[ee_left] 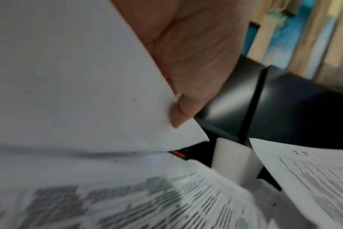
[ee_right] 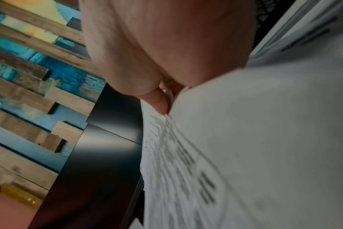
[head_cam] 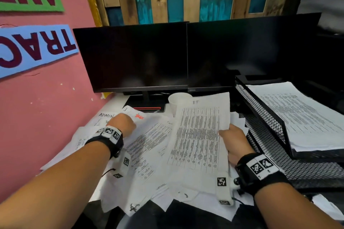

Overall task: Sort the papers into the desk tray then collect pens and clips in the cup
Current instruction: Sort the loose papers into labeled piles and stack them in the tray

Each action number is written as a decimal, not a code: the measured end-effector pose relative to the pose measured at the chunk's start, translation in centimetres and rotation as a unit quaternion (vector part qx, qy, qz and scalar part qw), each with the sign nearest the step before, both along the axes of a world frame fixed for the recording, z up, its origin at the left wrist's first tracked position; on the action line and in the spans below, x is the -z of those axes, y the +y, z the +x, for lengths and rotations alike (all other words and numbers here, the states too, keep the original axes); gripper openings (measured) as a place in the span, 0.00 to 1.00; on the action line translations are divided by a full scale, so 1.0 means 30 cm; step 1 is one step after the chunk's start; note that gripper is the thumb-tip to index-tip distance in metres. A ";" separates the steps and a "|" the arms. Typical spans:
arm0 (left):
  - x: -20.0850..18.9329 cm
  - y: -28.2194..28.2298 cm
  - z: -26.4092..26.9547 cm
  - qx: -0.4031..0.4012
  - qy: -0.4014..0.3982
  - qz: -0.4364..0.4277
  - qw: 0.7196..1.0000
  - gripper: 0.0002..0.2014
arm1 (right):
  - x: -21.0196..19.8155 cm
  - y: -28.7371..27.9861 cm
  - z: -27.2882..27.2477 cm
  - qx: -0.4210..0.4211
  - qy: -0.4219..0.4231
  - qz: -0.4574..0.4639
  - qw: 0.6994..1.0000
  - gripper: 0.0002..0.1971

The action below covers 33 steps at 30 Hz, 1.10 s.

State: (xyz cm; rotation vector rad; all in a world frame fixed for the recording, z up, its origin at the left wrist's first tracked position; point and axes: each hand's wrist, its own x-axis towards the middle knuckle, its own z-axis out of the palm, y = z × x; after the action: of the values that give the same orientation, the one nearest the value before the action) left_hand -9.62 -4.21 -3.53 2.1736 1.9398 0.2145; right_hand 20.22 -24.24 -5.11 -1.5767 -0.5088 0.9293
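Observation:
Loose printed papers (head_cam: pixel 149 145) lie scattered over the desk in front of me. My right hand (head_cam: pixel 232 139) pinches the right edge of a printed table sheet (head_cam: pixel 201 132) and holds it tilted above the pile; the right wrist view shows the thumb (ee_right: pixel 159 102) pressed on that sheet (ee_right: pixel 254 139). My left hand (head_cam: pixel 122 122) grips a white sheet (ee_left: pixel 78 77) at the far left of the pile, with the thumb (ee_left: pixel 184 106) on its edge. A white paper cup (head_cam: pixel 178 102) stands behind the papers. The black mesh desk tray (head_cam: pixel 264 115) at the right holds a stack of papers (head_cam: pixel 301 115).
Two dark monitors (head_cam: pixel 134 57) stand side by side at the back of the desk. A pink wall (head_cam: pixel 41 108) with paper signs borders the left. The tray's lower mesh shelf (head_cam: pixel 297 165) reaches toward my right wrist.

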 end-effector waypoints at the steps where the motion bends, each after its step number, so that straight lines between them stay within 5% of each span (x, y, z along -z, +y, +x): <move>1: -0.031 -0.012 0.006 0.003 -0.033 0.027 0.999 0.07 | -0.004 0.001 0.011 0.013 0.016 0.018 1.000 0.16; 6: -0.135 -0.140 0.121 0.101 -0.117 0.036 0.987 0.07 | -0.036 0.014 0.055 0.096 0.072 0.091 0.989 0.17; 9: -0.117 -0.212 0.201 0.186 -0.157 -0.114 0.963 0.04 | -0.067 0.015 0.060 0.115 0.081 0.096 0.985 0.16; 13: -0.069 -0.223 0.223 0.172 -0.214 -0.305 0.912 0.09 | -0.095 -0.013 0.063 0.090 0.035 0.047 0.994 0.14; 15: -0.063 -0.189 0.204 0.148 -0.201 -0.260 0.933 0.12 | -0.097 -0.033 0.069 0.071 0.014 0.017 0.997 0.13; 18: -0.067 -0.140 0.155 0.128 -0.051 -0.155 0.978 0.20 | -0.089 -0.051 0.075 0.059 -0.007 -0.021 0.998 0.13; 24: 0.043 -0.056 0.077 0.037 0.026 -0.162 0.986 0.56 | -0.034 -0.022 0.064 0.028 -0.062 -0.061 0.996 0.18; 28: 0.086 -0.058 0.066 0.046 0.062 -0.141 0.987 0.56 | -0.022 -0.017 0.042 0.002 -0.040 -0.085 0.996 0.20; 33: 0.088 -0.050 0.040 0.037 0.014 -0.118 0.992 0.46 | -0.010 -0.008 0.042 0.001 -0.048 -0.099 0.994 0.20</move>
State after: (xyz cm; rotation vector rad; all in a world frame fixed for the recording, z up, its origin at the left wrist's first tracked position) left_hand -8.42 -5.72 -6.16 2.0970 1.7927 -0.0545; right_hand 21.47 -24.49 -4.82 -1.8086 -0.4948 0.9283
